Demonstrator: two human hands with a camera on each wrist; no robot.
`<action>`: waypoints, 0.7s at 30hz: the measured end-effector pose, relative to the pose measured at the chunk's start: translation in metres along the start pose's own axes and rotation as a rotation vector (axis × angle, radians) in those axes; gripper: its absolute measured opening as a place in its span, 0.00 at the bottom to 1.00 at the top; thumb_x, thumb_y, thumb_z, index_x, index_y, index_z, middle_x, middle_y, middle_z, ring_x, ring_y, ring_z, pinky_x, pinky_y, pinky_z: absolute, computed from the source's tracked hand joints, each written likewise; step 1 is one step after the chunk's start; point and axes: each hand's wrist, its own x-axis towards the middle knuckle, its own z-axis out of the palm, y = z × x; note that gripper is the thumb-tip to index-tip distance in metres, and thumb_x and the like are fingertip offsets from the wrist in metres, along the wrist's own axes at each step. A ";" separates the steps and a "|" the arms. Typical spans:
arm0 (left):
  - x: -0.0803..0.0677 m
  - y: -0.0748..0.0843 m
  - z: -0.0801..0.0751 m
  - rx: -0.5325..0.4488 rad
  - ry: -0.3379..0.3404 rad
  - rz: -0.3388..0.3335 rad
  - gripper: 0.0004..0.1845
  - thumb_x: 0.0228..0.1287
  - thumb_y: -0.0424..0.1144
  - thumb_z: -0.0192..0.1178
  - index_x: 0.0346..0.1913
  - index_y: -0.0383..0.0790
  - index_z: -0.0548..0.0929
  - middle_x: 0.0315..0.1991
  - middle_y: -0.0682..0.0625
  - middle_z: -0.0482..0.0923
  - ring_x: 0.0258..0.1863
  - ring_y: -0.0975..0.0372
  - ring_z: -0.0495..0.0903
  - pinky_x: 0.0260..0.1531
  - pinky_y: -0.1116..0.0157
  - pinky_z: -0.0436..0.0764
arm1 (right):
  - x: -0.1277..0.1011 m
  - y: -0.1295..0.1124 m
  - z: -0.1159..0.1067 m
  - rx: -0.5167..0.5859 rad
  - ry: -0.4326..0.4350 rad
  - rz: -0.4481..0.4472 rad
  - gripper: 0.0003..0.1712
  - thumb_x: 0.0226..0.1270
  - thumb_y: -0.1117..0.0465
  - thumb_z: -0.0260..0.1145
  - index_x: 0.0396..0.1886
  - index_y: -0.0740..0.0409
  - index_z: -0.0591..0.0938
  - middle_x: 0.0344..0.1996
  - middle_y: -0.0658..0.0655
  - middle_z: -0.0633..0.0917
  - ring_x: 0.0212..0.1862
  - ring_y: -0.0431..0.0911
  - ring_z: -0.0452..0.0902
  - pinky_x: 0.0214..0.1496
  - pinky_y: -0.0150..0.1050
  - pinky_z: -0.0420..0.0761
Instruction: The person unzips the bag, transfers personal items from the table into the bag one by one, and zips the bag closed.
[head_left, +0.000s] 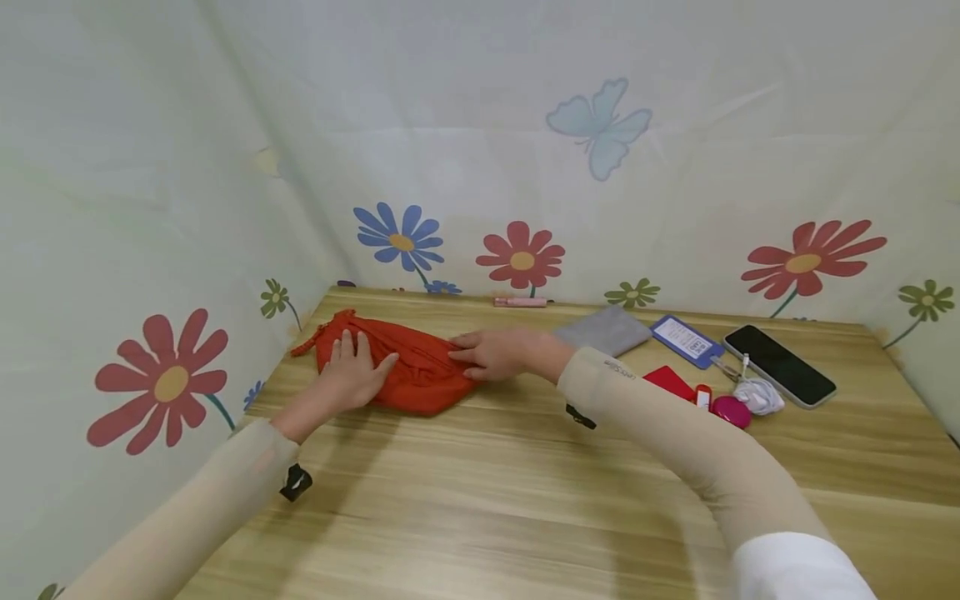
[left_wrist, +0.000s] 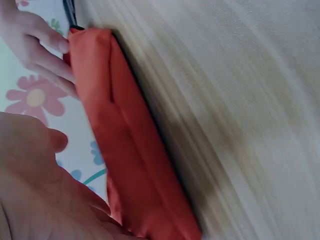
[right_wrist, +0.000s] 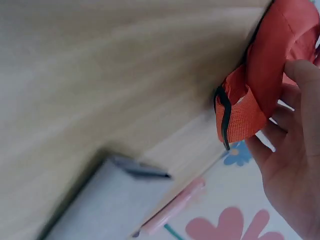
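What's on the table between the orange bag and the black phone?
Head view: the right hand, a grey cloth pouch and a blue card holder lie between orange fabric bag and black phone.

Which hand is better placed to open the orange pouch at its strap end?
Probably the right hand: its fingers already curl round the strap end of the orange pouch. The left hand lies flat on the pouch's other half, steadying it.

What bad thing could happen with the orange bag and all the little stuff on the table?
The right sleeve passes close by the red card and the pink round thing, so pulling that arm back might sweep them away. The left hand lies flat on the orange bag while the right hand grips its end; a tug could make it slide or bunch up.
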 end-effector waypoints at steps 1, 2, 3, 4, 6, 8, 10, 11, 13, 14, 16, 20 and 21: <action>0.004 0.001 0.002 -0.006 -0.009 0.000 0.48 0.81 0.62 0.35 0.77 0.18 0.40 0.78 0.23 0.30 0.77 0.30 0.34 0.72 0.34 0.46 | -0.001 -0.003 0.002 0.016 -0.022 0.003 0.34 0.82 0.45 0.50 0.81 0.50 0.59 0.81 0.54 0.56 0.80 0.49 0.54 0.79 0.42 0.57; 0.008 0.001 0.004 -0.005 -0.017 0.001 0.49 0.80 0.63 0.34 0.77 0.19 0.40 0.78 0.23 0.29 0.77 0.31 0.33 0.73 0.34 0.45 | -0.003 -0.008 0.003 0.024 -0.038 0.006 0.34 0.83 0.44 0.49 0.81 0.50 0.60 0.81 0.53 0.56 0.79 0.49 0.56 0.79 0.41 0.58; 0.012 0.001 0.006 0.004 -0.024 0.004 0.50 0.79 0.65 0.33 0.77 0.19 0.40 0.78 0.24 0.29 0.77 0.31 0.33 0.73 0.34 0.43 | -0.005 -0.015 0.004 0.036 -0.047 0.011 0.34 0.82 0.44 0.49 0.80 0.50 0.61 0.80 0.53 0.58 0.78 0.48 0.58 0.78 0.41 0.60; 0.016 0.001 0.008 0.017 -0.029 0.010 0.50 0.79 0.66 0.32 0.78 0.20 0.40 0.79 0.26 0.29 0.78 0.32 0.33 0.73 0.34 0.42 | -0.007 -0.023 0.004 0.048 -0.049 0.011 0.33 0.82 0.43 0.49 0.80 0.51 0.63 0.80 0.54 0.60 0.77 0.48 0.61 0.77 0.40 0.61; 0.025 0.001 0.010 0.048 -0.038 0.048 0.51 0.78 0.68 0.33 0.78 0.21 0.40 0.80 0.28 0.30 0.78 0.34 0.33 0.73 0.34 0.39 | -0.012 -0.041 0.005 0.056 -0.036 -0.002 0.32 0.82 0.43 0.51 0.78 0.52 0.67 0.77 0.56 0.65 0.75 0.48 0.65 0.76 0.39 0.64; 0.032 -0.002 0.012 0.092 -0.055 0.118 0.53 0.77 0.69 0.35 0.79 0.23 0.40 0.80 0.30 0.31 0.79 0.36 0.32 0.74 0.35 0.37 | -0.017 -0.063 0.004 0.056 -0.011 -0.031 0.31 0.81 0.43 0.52 0.76 0.52 0.70 0.74 0.58 0.70 0.72 0.48 0.69 0.73 0.38 0.67; 0.039 -0.005 0.012 0.158 -0.071 0.217 0.52 0.76 0.68 0.39 0.79 0.25 0.41 0.81 0.32 0.31 0.80 0.38 0.32 0.74 0.36 0.37 | -0.020 -0.082 0.004 0.044 0.009 -0.061 0.31 0.81 0.43 0.53 0.75 0.52 0.72 0.70 0.58 0.75 0.69 0.47 0.72 0.71 0.37 0.70; 0.043 -0.006 0.013 0.190 -0.074 0.273 0.52 0.76 0.68 0.40 0.79 0.26 0.41 0.81 0.33 0.32 0.80 0.39 0.33 0.75 0.37 0.38 | -0.021 -0.089 0.005 0.034 0.018 -0.077 0.31 0.80 0.43 0.53 0.75 0.51 0.72 0.69 0.58 0.76 0.68 0.46 0.74 0.70 0.36 0.71; 0.049 -0.010 0.013 0.253 -0.079 0.368 0.51 0.76 0.68 0.42 0.80 0.29 0.41 0.82 0.36 0.32 0.81 0.42 0.34 0.75 0.38 0.39 | -0.022 -0.101 0.007 0.013 0.033 -0.101 0.32 0.80 0.42 0.53 0.76 0.50 0.71 0.67 0.57 0.78 0.65 0.45 0.76 0.69 0.35 0.72; 0.051 -0.011 0.014 0.276 -0.081 0.400 0.50 0.76 0.67 0.43 0.81 0.30 0.41 0.82 0.38 0.32 0.81 0.43 0.34 0.76 0.39 0.39 | -0.022 -0.104 0.008 0.014 0.041 -0.111 0.32 0.80 0.42 0.53 0.76 0.50 0.71 0.66 0.56 0.79 0.64 0.44 0.77 0.68 0.35 0.73; 0.053 -0.012 0.013 0.283 -0.085 0.443 0.50 0.76 0.66 0.43 0.81 0.31 0.42 0.83 0.38 0.34 0.81 0.43 0.35 0.76 0.39 0.39 | -0.021 -0.104 0.010 0.044 0.053 -0.129 0.31 0.81 0.43 0.53 0.76 0.50 0.70 0.66 0.55 0.79 0.64 0.43 0.77 0.68 0.34 0.73; 0.049 -0.008 0.010 0.211 -0.055 0.424 0.48 0.77 0.64 0.44 0.81 0.31 0.41 0.82 0.37 0.35 0.81 0.42 0.36 0.75 0.38 0.41 | -0.020 -0.082 0.006 0.176 0.087 -0.125 0.28 0.81 0.48 0.56 0.74 0.52 0.74 0.62 0.53 0.83 0.58 0.42 0.80 0.65 0.35 0.76; 0.047 -0.005 0.008 0.181 -0.035 0.410 0.48 0.77 0.63 0.44 0.81 0.31 0.42 0.82 0.36 0.35 0.80 0.40 0.37 0.75 0.36 0.41 | -0.020 -0.073 0.004 0.201 0.102 -0.105 0.27 0.80 0.50 0.56 0.73 0.53 0.75 0.61 0.53 0.83 0.58 0.42 0.80 0.65 0.36 0.76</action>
